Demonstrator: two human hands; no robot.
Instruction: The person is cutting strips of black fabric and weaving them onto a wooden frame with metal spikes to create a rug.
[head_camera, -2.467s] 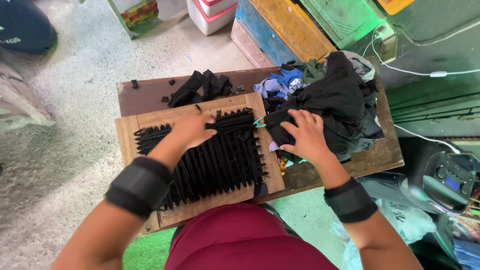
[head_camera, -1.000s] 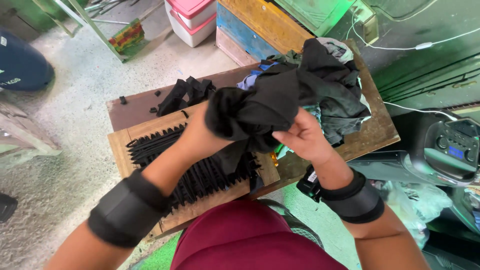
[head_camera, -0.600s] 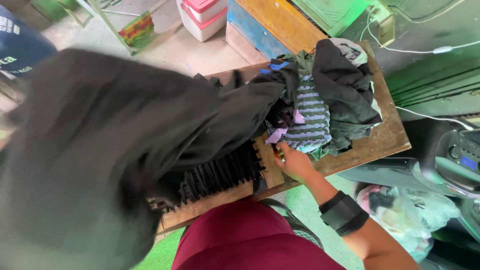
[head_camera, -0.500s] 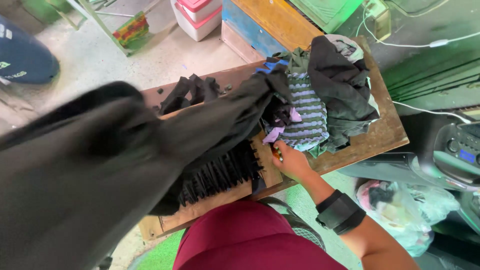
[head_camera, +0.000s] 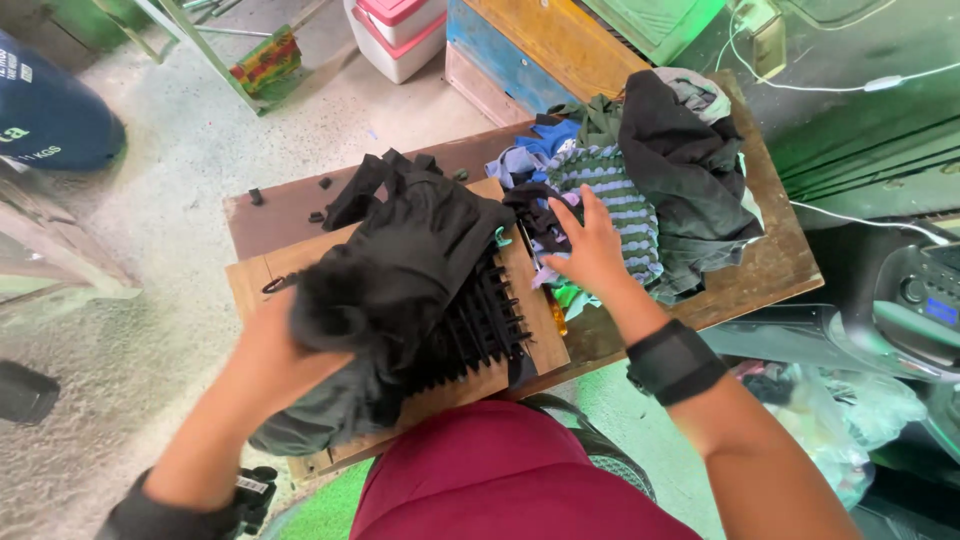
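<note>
Head view: left hand grips black garment over spiked board
Right hand: open, flat on clothes pile
Progress: one garment pulled, pile remains on counter

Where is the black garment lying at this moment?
In the head view, the black garment lies left of centre over the spiked wooden board, gripped by the left hand, beside the clothes pile.

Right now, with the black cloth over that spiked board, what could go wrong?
The black cloth in the left hand lies across the board's black spikes, so it may snag or tear if pulled sideways. The right hand presses on the clothes pile close to those spikes and could graze them. The pile reaches the table's far edge, so pieces might slide off.
</note>
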